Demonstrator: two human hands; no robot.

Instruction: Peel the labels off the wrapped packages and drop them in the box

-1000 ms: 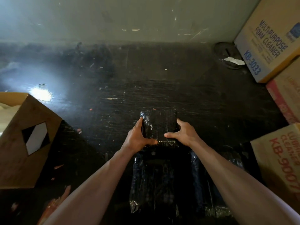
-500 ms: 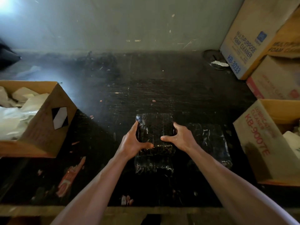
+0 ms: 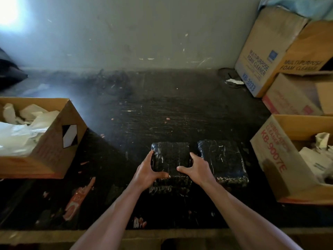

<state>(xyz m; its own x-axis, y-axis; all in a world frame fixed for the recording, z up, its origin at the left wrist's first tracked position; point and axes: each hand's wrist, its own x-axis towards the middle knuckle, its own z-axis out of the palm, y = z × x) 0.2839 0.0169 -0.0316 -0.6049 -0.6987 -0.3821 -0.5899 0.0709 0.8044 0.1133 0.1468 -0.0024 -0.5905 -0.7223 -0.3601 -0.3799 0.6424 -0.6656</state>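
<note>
A black wrapped package is gripped at its sides by the left hand and right hand on the dark table, probably to steady it for peeling. A second package lies just right. No label can be made out; open boxes flank both sides.

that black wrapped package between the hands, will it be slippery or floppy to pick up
Probably slick: the wrapped package shows glossy, crinkled film. Likely stiff, since its edges look blocky. It lies flat, so rolling seems unlikely. Both hands, left hand and right hand, flank it.
</note>
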